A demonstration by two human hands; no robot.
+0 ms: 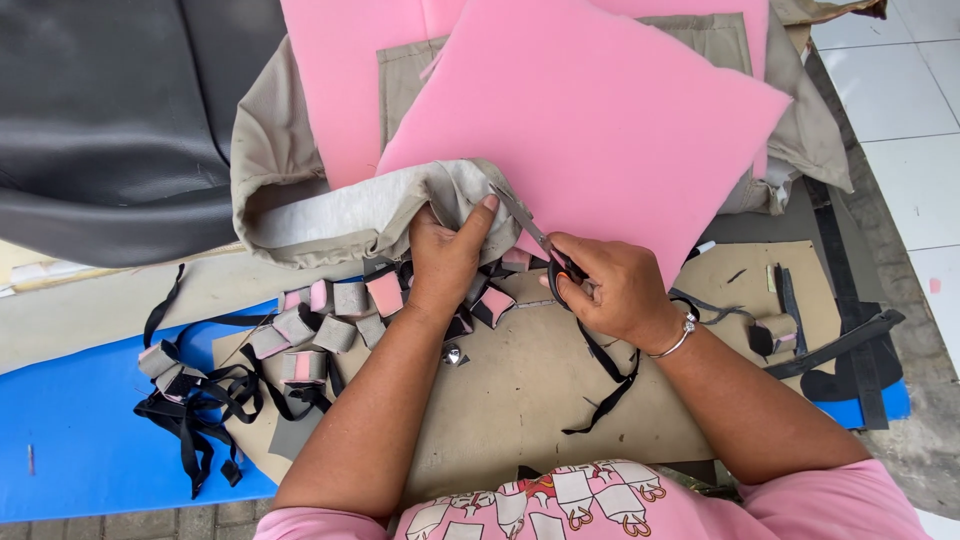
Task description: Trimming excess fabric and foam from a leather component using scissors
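The square pink foam sheet (600, 120) looks soft, matt and finely porous. The beige fabric cover (330, 215) is woven cloth with a fuzzy pale lining. The black-handled scissors (545, 250) have bare metal blades. The black webbing straps (200, 400) look dull, the brown cardboard sheet (520, 390) flat and matt.

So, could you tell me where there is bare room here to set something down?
Bare brown cardboard sheet between the forearms, and blue mat left of the tangled black straps. Crowded around the grey-and-pink padded pieces by the left hand.
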